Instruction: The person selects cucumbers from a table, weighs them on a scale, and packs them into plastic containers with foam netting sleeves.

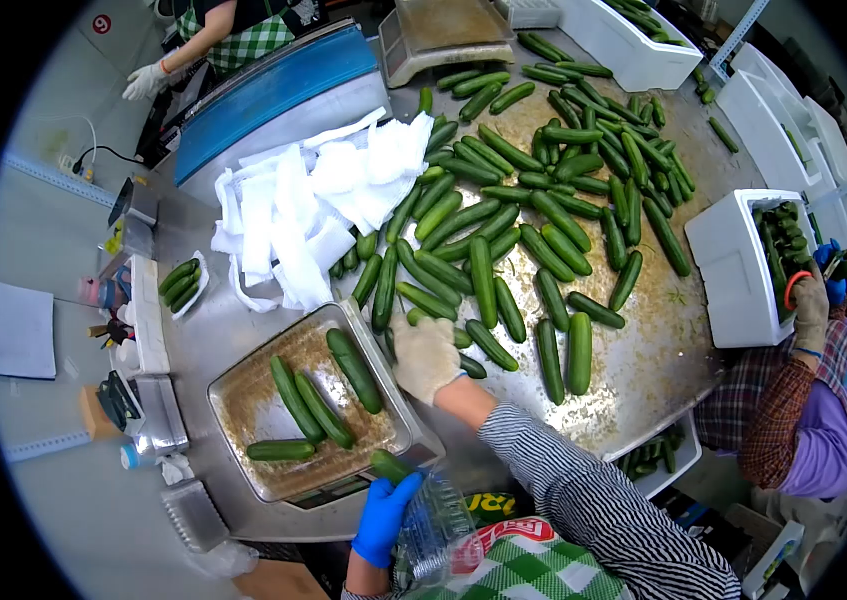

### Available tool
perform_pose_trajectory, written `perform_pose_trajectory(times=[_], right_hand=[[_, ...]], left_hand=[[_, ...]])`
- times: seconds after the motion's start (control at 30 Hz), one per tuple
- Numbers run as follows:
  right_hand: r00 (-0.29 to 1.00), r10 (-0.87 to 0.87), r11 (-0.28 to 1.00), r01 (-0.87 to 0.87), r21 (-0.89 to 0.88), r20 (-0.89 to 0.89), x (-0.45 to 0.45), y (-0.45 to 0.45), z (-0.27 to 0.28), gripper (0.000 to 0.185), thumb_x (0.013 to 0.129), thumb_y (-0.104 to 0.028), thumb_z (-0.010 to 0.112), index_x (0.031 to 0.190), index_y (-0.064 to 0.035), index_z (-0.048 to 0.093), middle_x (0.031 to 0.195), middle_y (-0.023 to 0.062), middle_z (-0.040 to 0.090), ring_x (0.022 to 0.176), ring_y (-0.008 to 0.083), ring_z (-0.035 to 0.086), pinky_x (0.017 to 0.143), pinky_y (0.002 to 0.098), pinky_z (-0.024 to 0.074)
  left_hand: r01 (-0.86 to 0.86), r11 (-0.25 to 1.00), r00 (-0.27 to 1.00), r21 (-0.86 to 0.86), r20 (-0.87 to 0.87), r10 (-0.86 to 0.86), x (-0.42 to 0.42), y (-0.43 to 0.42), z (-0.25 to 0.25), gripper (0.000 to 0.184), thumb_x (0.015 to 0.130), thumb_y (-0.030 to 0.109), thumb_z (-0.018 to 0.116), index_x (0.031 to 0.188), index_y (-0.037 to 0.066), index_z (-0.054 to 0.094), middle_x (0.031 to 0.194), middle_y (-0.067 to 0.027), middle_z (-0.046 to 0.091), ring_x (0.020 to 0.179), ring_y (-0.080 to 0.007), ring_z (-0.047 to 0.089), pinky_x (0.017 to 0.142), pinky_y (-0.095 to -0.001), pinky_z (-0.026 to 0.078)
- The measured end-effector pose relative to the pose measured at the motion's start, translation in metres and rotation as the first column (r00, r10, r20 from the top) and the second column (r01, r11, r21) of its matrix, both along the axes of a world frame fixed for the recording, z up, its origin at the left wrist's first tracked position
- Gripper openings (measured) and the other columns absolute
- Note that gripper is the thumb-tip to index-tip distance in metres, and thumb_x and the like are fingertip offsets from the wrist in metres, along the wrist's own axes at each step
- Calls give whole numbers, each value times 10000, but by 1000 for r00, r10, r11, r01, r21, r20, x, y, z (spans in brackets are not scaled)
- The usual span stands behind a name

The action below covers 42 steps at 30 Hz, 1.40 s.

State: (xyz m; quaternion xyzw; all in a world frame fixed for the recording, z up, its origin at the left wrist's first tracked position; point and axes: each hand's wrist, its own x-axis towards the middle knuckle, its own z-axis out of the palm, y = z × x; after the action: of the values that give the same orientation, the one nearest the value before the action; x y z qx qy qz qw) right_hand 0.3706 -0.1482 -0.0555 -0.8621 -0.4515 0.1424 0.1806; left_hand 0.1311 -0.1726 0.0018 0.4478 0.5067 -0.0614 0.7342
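Nearest to my camera is one green-and-white checked apron (pixel 558 575), and before it one clear, ribbed plastic box (pixel 435 530). The left hand (pixel 383 520), in a blue glove, is clamped on this box; one short-looking green cucumber (pixel 389 464) shows just beside its fingers, and I cannot tell if it is gripped too. The right hand (pixel 425 357), in an off-white cloth glove, reaches into the near side of the pile of long dark green cucumbers (pixel 480 280), which are too many for me to count. Its fingertips are partly hidden, so I cannot tell whether they are closed on one.

Four cucumbers lie on the weighing scale with brown-stained metal plate (pixel 253 400); its right edge is just beside the right hand. Beyond it is one heap of soft white wrapping (pixel 293 215). For moving, I see bare metal of the steel table (pixel 658 365) along its near right edge, and also a narrow strip left of the scale. Two other persons are at the far left and the right.
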Motion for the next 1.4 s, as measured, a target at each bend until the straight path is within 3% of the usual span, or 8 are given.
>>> perform_pose_trajectory(times=[0.27, 0.4, 0.6, 0.8, 0.93, 1.03, 1.23, 1.4], right_hand=[[967, 227, 973, -221, -60, 115, 3, -1, -12, 456, 858, -194, 588, 1310, -135, 564, 825, 85, 687, 818, 310, 655, 737, 454, 458], [972, 233, 971, -235, -49, -34, 7, 23, -25, 512, 843, -190, 597, 1338, -90, 519, 771, 119, 692, 726, 322, 687, 609, 439, 526], [954, -65, 995, 86, 58, -294, 43, -3, 14, 617, 786, -295, 641, 1310, -5, 493, 942, 202, 697, 835, 361, 690, 760, 448, 552], [612, -105, 858, 455, 240, -784, 134, -19, 15, 621, 837, -225, 694, 1350, 61, 491, 1075, 200, 685, 963, 234, 664, 871, 314, 513], [656, -82, 863, 424, 276, -750, 147, -14, 13, 582, 855, -183, 673, 1355, 49, 484, 1155, 178, 657, 1033, 224, 638, 926, 315, 487], [637, -31, 858, 412, 306, -770, 151, -6, 17, 549, 858, -160, 657, 1367, -20, 507, 997, 79, 641, 832, 119, 582, 712, 251, 485], [255, 283, 889, 292, 353, -924, 113, 8, 43, 564, 892, -167, 624, 1388, 25, 435, 1122, 99, 615, 890, 148, 591, 710, 269, 489], [650, 297, 954, -170, 246, -700, 47, 48, 74, 590, 873, -281, 672, 1349, 15, 489, 1112, 218, 670, 1011, 272, 665, 893, 338, 515]], left_hand=[[-50, 997, 999, -66, -8, 49, 14, -3, 1, 299, 958, 192, 574, 1121, -53, 628, 995, -114, 708, 783, -162, 680, 686, -301, 553], [-13, 1000, 998, -9, -69, 13, 22, -8, 3, 267, 955, 165, 581, 1119, -41, 627, 982, -101, 706, 769, -152, 672, 687, -293, 551], [-194, 981, 981, -25, 15, 194, 36, -10, 20, 228, 934, 179, 659, 1048, -15, 697, 871, 9, 671, 718, -49, 571, 630, -228, 462], [-127, 990, 992, -58, 5, 128, 32, -6, 15, 276, 943, 193, 651, 1122, -15, 676, 908, -14, 686, 746, -58, 604, 648, -221, 483], [-119, 988, 993, -101, 8, 121, 39, -6, 18, 286, 946, 206, 648, 1126, -15, 672, 911, -17, 688, 724, -61, 604, 624, -218, 481], [-108, 987, 994, -116, -14, 107, 43, -1, 24, 294, 946, 221, 651, 1119, -15, 676, 891, -12, 684, 703, -62, 595, 604, -219, 472], [27, 999, 999, -38, 23, -27, 26, -7, 3, 317, 931, 301, 676, 1004, -6, 710, 740, 7, 635, 645, -59, 553, 571, -237, 443], [97, 991, 994, -86, 56, -93, 35, -6, 10, 270, 948, 272, 658, 1033, 24, 723, 763, 20, 633, 661, -61, 548, 602, -242, 445]])
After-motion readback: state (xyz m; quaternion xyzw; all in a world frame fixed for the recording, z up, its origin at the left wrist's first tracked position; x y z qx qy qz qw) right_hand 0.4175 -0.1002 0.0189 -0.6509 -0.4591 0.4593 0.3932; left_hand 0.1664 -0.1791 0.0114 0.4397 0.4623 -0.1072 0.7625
